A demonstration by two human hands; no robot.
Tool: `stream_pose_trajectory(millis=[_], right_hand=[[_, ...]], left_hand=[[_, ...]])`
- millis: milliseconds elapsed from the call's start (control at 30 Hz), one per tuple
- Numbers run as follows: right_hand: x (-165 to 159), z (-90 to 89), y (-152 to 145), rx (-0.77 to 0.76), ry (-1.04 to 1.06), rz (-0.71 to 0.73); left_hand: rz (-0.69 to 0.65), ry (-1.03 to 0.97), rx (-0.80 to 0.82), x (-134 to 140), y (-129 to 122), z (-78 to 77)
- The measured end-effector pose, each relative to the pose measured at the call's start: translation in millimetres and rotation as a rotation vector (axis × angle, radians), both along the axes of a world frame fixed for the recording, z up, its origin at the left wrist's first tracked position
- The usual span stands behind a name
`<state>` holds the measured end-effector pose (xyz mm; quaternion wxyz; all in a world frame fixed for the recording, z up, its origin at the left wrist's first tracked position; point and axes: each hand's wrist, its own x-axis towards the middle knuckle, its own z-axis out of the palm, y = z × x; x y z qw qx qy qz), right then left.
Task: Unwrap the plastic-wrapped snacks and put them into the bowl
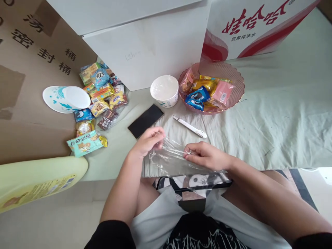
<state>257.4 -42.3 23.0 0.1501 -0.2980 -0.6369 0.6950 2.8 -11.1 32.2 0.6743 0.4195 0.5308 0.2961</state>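
A thin sheet of clear plastic film [169, 155] is stretched between my two hands, just over the front edge of the cloth-covered surface. My left hand [149, 140] pinches the film at its left end. Closed around gathered film on the other side is my right hand [203, 154]. Beyond my left hand lies a dark-screened phone [146, 121]. A white utility knife [190, 127] rests past my right hand. Farther back stands a white paper bowl [164, 91] with clear film over or inside its mouth.
A pink scalloped bowl [238, 86] holds several wrapped snacks. At the left, more packaged snacks [101, 91] lie beside a patterned white cup-like piece [66, 99]. A cardboard box [33, 86], white boxes [155, 45] and a yellow-green container [41, 180] border the surface.
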Motion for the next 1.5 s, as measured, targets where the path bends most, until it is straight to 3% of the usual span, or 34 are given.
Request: stream_pose_trajectory(millis=[133,200,267,400,500,567,633,767,867,1000,1067,1267,1500], right_hand=[[5.8,3.6,2.6,-0.091,0.064,-0.135],[7.0,3.4,3.2,-0.129,0.091,-0.245],[6.2,1.7,3.6,-0.161,0.139,-0.381],[2.5,-4.1,5.3,-0.135,0.267,-0.668],[-1.1,-8.4,5.9,-0.118,0.282,-0.764],[-4.1,-10.6,5.2,-0.125,0.246,-0.76],[-7.1,-11.9,4.0,-0.131,0.189,-0.724],[-9.1,-10.0,2.0,-0.141,0.075,-0.657],[-6.8,-7.4,1.5,-0.105,0.037,-0.741],[-2.9,-9.6,0.2,0.039,0.042,-0.801],[-1.7,-12.9,-1.2,0.107,0.063,-0.73],[0.8,-16.8,-3.2,0.346,0.001,-0.442],[6.9,-12.6,2.2,0.585,-0.039,-0.414]], left_hand=[[0.47,-0.132,0.209,-17.0,7.4,3.4],[0.578,-0.293,0.212,-16.3,8.4,2.5],[0.562,-0.404,0.153,-6.7,6.2,-1.8],[0.464,-0.434,0.045,22.6,-3.6,-14.1],[0.319,-0.514,-0.026,37.4,-11.1,-17.2],[0.189,-0.549,-0.074,42.7,-15.4,-16.7],[0.142,-0.501,-0.069,45.3,-18.7,-16.7],[0.26,-0.306,0.068,43.3,-20.7,-19.5],[0.322,-0.247,0.193,39.1,-19.7,-20.5],[0.348,-0.204,0.241,35.8,-18.6,-19.4],[0.32,-0.193,0.216,34.9,-18.5,-19.4],[0.074,-0.072,0.081,33.1,-22.1,-20.9],[0.048,-0.059,0.042,32.6,-20.6,-19.6]])
